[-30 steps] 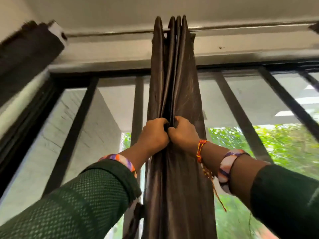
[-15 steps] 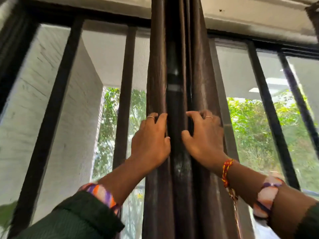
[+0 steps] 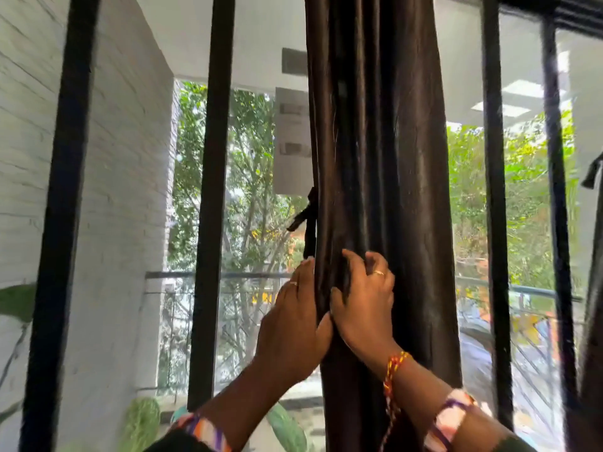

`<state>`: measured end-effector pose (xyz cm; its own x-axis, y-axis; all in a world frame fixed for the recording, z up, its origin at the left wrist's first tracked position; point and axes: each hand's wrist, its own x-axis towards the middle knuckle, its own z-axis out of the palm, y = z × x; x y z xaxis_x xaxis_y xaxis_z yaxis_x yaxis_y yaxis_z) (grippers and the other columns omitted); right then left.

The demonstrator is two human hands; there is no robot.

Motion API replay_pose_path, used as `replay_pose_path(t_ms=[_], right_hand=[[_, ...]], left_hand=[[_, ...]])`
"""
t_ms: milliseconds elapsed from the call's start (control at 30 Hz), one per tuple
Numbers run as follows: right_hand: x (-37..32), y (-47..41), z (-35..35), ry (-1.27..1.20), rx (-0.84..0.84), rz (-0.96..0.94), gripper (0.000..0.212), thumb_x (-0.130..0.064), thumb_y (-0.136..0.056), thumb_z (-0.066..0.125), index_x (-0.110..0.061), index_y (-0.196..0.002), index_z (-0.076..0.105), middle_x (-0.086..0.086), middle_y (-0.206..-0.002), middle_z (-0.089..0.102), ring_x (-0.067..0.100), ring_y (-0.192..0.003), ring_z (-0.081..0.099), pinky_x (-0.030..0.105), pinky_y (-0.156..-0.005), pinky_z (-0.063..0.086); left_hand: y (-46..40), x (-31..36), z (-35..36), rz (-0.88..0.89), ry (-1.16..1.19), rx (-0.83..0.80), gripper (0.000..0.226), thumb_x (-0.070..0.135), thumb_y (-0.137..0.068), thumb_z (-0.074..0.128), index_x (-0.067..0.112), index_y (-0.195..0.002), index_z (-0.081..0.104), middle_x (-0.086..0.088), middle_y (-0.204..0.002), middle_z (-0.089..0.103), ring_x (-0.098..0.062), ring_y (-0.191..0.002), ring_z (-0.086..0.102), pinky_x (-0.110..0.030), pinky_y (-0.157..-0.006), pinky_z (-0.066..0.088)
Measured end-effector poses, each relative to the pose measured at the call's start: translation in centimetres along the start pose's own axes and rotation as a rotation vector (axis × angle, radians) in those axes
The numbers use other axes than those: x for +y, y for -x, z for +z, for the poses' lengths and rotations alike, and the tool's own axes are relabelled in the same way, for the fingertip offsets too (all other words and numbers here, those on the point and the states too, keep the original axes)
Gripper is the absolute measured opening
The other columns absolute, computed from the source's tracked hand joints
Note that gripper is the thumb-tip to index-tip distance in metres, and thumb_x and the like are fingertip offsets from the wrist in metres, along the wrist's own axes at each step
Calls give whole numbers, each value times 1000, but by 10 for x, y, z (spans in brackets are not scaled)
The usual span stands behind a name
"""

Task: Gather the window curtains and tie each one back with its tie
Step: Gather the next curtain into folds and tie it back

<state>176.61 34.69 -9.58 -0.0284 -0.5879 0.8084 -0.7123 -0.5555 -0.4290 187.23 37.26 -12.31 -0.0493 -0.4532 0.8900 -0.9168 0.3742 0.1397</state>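
A dark brown curtain [image 3: 385,158] hangs gathered into a narrow bunch in front of the window. A dark tie [image 3: 308,223] dangles at its left edge, just above my left hand's fingertips. My left hand [image 3: 293,321] lies against the bunch's left side with fingers fairly straight and the thumb on the front. My right hand [image 3: 362,301] touches it from the right, with fingers curled into the front folds, gripping the cloth. Both hands sit at mid-height on the curtain.
Black window bars [image 3: 212,190] stand on both sides of the curtain. A white brick wall [image 3: 114,190] is at the left, with green plant leaves [image 3: 143,422] below. Another dark curtain [image 3: 592,321] shows at the right edge.
Both hands have slid down the gathered curtain and come together. The view has tilted down from the rail, and the tie at the left edge now shows.
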Motion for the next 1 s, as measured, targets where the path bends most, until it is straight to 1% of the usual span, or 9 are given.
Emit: replay_pose_path(t_ms=[133,300,433,500,600,700,800,900,1000], right_hand=[[15,-5,-10,9,81,160,75,-24,-84,60,-20,-146,17,10,-152,10,30,-138,16,47,-109,23],[43,-6,-10,-156,38,202,57,-27,-95,46,-9,-144,23,16,-144,36,33,-130,39,40,-101,35],[55,-5,-4,-233,19,232,48,-30,-100,31,-8,-142,30,18,-139,44,32,-129,42,34,-98,35],[56,-4,3,-283,4,258,48,-32,-100,29,-9,-142,32,19,-139,45,32,-129,42,34,-100,35],[51,-1,13,-315,-54,239,54,-34,-98,38,-11,-144,26,16,-143,42,30,-131,40,35,-103,34],[40,6,25,-336,-118,167,71,-35,-89,57,-13,-146,21,15,-141,41,29,-128,43,36,-100,38],[28,13,37,-336,-85,105,82,-36,-80,66,-13,-145,23,11,-142,39,27,-127,45,38,-100,42],[25,15,43,-309,-54,121,83,-30,-81,68,-10,-146,20,14,-142,41,27,-129,41,36,-101,38],[33,15,48,-316,-50,169,73,-16,-86,60,-6,-146,20,20,-134,49,33,-122,49,34,-96,40]], left_hand=[[-17,17,6,-76,86,-52,89,37,-86,52,19,-146,-12,-13,-147,32,-31,-126,42,-39,-91,43],[-27,25,24,-15,120,-59,101,21,-84,58,37,-137,-27,-15,-153,19,-35,-125,45,-41,-83,49],[-23,22,29,-60,52,-62,101,19,-85,56,50,-126,-31,-20,-155,-1,-38,-117,52,-37,-76,49],[-18,16,27,-93,46,-29,96,30,-87,56,47,-128,-29,-20,-155,-4,-38,-124,45,-39,-83,48],[-8,10,25,-179,107,-42,101,49,-84,55,33,-137,-29,-17,-155,9,-34,-134,34,-41,-98,41],[-2,7,22,-283,176,-36,101,50,-82,57,20,-146,-14,-19,-141,41,-34,-122,48,-38,-94,42],[1,1,16,-356,232,50,88,33,-86,58,16,-148,-2,-19,-129,54,-34,-113,55,-39,-91,46],[6,-14,0,-440,225,170,77,12,-88,52,16,-148,5,-22,-119,60,-37,-103,59,-44,-87,49],[20,-31,-25,-460,110,220,83,0,-87,46,25,-147,-5,-23,-89,62,-36,-77,60,-39,-68,46]])
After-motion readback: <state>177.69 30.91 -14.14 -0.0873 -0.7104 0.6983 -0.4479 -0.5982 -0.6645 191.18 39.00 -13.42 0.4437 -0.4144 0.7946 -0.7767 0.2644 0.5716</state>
